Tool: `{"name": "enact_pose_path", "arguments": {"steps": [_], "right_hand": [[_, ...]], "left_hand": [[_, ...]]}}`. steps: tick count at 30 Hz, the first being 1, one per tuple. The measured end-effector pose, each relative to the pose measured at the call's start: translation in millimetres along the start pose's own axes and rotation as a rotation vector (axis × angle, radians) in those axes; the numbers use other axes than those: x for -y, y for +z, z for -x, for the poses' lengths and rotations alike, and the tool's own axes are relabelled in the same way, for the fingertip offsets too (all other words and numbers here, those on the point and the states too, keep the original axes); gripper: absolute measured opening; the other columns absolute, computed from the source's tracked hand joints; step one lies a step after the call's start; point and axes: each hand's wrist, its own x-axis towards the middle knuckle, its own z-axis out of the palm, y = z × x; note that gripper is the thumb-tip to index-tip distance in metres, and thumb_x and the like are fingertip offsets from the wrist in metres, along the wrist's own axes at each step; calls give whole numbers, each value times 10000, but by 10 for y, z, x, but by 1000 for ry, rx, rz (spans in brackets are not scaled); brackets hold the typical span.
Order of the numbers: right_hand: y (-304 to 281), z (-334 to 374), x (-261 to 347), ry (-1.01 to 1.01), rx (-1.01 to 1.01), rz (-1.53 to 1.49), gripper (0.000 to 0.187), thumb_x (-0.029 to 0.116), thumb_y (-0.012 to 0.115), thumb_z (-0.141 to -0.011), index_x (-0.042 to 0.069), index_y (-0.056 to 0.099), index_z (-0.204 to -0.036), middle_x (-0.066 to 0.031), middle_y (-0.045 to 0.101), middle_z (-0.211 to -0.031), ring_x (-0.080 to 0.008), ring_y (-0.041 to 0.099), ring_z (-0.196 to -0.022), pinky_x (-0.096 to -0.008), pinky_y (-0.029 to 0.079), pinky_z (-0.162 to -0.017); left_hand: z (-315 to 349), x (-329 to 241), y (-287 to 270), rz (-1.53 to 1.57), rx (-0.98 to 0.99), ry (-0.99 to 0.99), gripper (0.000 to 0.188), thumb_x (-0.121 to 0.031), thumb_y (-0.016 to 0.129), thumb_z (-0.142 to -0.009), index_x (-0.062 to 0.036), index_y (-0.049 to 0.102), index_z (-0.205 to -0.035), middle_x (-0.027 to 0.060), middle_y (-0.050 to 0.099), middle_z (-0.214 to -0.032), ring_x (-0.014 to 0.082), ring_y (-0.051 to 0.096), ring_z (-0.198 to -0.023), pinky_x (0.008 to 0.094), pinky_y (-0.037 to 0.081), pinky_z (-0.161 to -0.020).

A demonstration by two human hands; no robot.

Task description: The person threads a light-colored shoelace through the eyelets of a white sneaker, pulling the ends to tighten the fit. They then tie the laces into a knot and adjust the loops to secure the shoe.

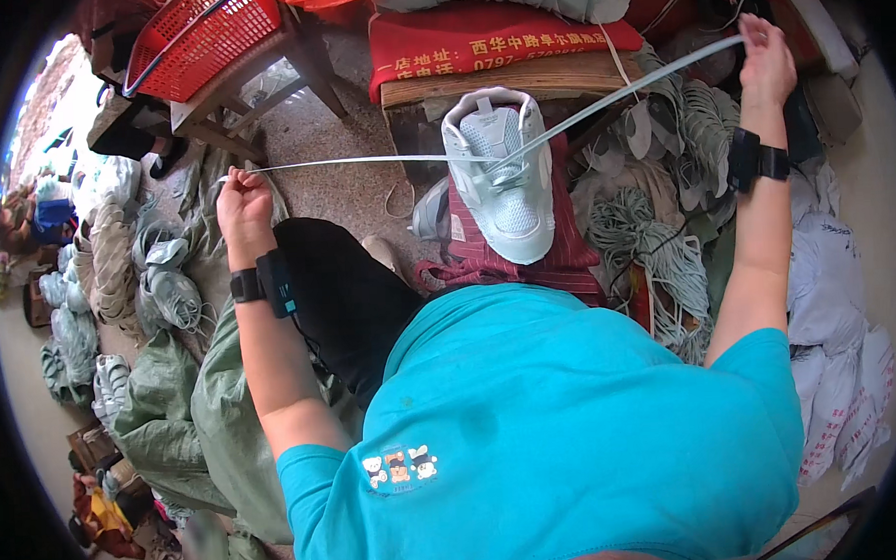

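L hand (pixel 245 208) & R hand (pixel 768 66) hold lace (pixel 648 81) taut from wht sneaker (pixel 512 204).

The pale shoe (pixel 512 207) partly hides the maroon cloth (pixel 573 234); the top edge crops the red basket (pixel 203 44)

Two lines of yellow Chinese characters with digits (pixel 499 57) stand, partly readable, on the red cloth (pixel 400 47). On the turquoise shirt (pixel 571 404), the print (pixel 408 488) under three cartoon animals (pixel 398 466) is too tiny. On the white sacks (pixel 823 287), red characters (pixel 853 434) remain unclear.
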Motion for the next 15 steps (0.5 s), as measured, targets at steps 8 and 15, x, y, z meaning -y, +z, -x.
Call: {"name": "enact_pose_path", "arguments": {"steps": [8,15], "right_hand": [[-258,161,-222,-2,21,308,247,7,459,-939,-123,538,-1134,-222,661,-1041,-298,677,-1001,-360,518,-941],[381,1610,-73,253,919,543,166,74,581,-939,6,644,-1076,-60,666,-995,-149,652,-888,-274,507,-833]], "left_hand": [[66,-121,-149,-92,128,9,128,-112,479,-988,-35,561,-928,64,612,-791,151,542,-670,290,458,-616],[1164,968,735,-677,391,187,172,-184,515,-970,-24,570,-939,49,569,-778,151,554,-686,294,479,-675]]}}
